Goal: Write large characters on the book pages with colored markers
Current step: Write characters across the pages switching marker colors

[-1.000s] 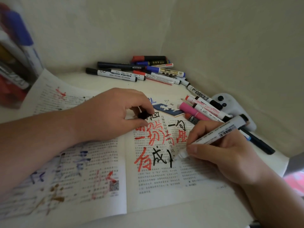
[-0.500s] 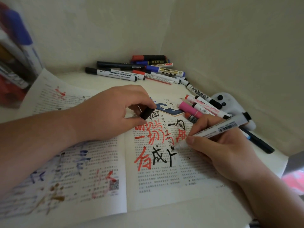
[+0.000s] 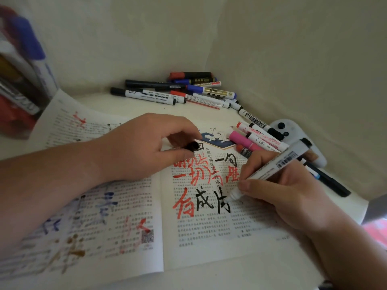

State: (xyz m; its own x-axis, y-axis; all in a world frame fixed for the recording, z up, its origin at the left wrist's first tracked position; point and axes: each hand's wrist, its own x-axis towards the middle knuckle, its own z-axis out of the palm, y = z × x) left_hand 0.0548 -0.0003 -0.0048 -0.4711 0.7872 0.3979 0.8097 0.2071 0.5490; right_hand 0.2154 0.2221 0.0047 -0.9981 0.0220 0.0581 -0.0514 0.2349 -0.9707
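– starting at the bottom of the frame: why does the book [image 3: 209, 243] lie so flat?
– the left hand [image 3: 142, 147] rests on the spread at centre frame, close to the gutter. i judge it is there to keep the paper from shifting. its thumb and fingers pinch a black cap [image 3: 192, 146], probably kept ready for closing.
– and the right hand [image 3: 293, 191]?
– it is at lower right. thumb and fingers curl round the marker [image 3: 274, 167] low on the barrel, close to the nib. the tip touches the right page at a black character [image 3: 223, 203], mid-page. the heel of the hand seems to rest on the paper, which would steady the strokes.
– is there room to go on?
– below the black and red characters the right page shows only print, so that half is open for more. the left page already has blue, red and brown marks. the book's lower edge is near the table front, so the wrist has little support down there.
– what about farther back?
– loose pens [image 3: 257, 139] lie over the page's upper right corner, just beside the knuckles. an upward sweep could knock them. a white controller [image 3: 293, 130] sits behind them by the wall. a second pile [image 3: 188, 95] lies at upper centre, well apart. a blurred box [image 3: 18, 80] stands at upper left.
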